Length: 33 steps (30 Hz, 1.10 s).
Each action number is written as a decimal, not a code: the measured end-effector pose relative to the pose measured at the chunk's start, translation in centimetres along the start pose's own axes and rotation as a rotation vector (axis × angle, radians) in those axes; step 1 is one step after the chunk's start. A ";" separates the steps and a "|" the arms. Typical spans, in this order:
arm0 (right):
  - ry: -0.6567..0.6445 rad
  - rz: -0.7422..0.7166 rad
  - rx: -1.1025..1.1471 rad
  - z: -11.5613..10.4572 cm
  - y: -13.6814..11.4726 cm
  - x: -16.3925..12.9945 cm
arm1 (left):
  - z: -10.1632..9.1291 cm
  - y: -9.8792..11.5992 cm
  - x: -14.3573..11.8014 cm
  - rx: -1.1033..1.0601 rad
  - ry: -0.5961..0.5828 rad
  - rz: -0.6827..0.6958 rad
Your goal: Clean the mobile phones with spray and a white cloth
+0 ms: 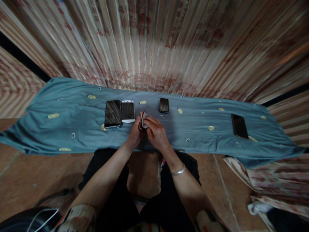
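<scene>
The person sits on the floor with both hands meeting over a blue cloth [72,119] spread out in front of them. The left hand [135,133] grips a copper-edged phone [141,120] stood on its side, fingers clenched round it; the right hand [156,132] pinches a small grey wipe [145,120] against the phone's face. Just left of that phone lie a white phone [128,111] and, touching it, a large dark phone [113,113]. A small black phone [164,105] sits just beyond it to the right, and another black phone [239,126] lies well apart, far right. The held phone is clamped by its edges only (a thin grip), so I judge a hard rub could twist it loose onto the cloth.
</scene>
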State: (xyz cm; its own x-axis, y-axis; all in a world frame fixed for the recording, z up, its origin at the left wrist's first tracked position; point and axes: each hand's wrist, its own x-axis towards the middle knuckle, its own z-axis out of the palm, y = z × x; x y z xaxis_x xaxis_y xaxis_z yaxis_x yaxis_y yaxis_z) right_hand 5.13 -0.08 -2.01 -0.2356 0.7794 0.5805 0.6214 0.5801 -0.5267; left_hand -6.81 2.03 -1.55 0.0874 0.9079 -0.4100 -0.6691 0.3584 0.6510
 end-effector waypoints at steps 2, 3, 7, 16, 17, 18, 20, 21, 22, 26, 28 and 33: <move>-0.002 -0.007 0.008 0.0 0.0 0.0 | -0.1 0.0 0.0 -0.003 -0.015 0.006; -0.009 -0.007 0.012 -0.1 -0.1 0.0 | -0.1 0.0 0.0 -0.008 -0.018 0.012; -0.046 0.008 0.023 -0.1 -0.1 0.0 | -0.2 0.0 0.1 -0.025 -0.006 0.036; -0.032 -0.013 0.037 -0.3 -0.4 0.1 | -0.7 -0.5 0.9 -0.023 -0.046 0.034; -0.033 -0.007 0.038 -0.3 -0.4 0.0 | -0.7 -0.5 0.9 -0.029 -0.050 0.036; -0.033 -0.002 0.039 -0.3 -0.4 0.0 | -0.7 -0.5 0.9 -0.037 -0.048 0.038; -0.036 0.005 0.044 -0.2 -0.4 0.0 | -0.6 -0.5 0.9 -0.047 -0.046 0.036; -0.042 0.008 0.046 -0.2 -0.4 0.0 | -0.5 -0.5 0.9 -0.050 -0.046 0.039; -0.054 0.012 0.046 -0.2 -0.3 0.0 | -0.5 -0.5 0.9 -0.052 -0.044 0.042; -0.096 0.029 0.037 -0.2 -0.3 0.0 | -0.3 -0.4 0.8 -0.050 -0.042 0.046; -0.094 0.035 0.032 -0.2 -0.4 0.1 | -0.2 -0.3 0.7 -0.047 -0.032 0.043; -0.107 0.051 0.030 -0.2 -0.4 0.1 | 0.1 0.1 0.2 -0.022 -0.003 0.027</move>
State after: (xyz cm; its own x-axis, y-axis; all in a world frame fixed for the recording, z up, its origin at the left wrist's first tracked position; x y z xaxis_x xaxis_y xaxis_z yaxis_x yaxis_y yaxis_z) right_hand 4.98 -0.29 -1.57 -0.2839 0.8280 0.4836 0.6120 0.5447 -0.5733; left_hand -6.78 2.29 -1.57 0.0710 0.9180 -0.3903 -0.6872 0.3286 0.6479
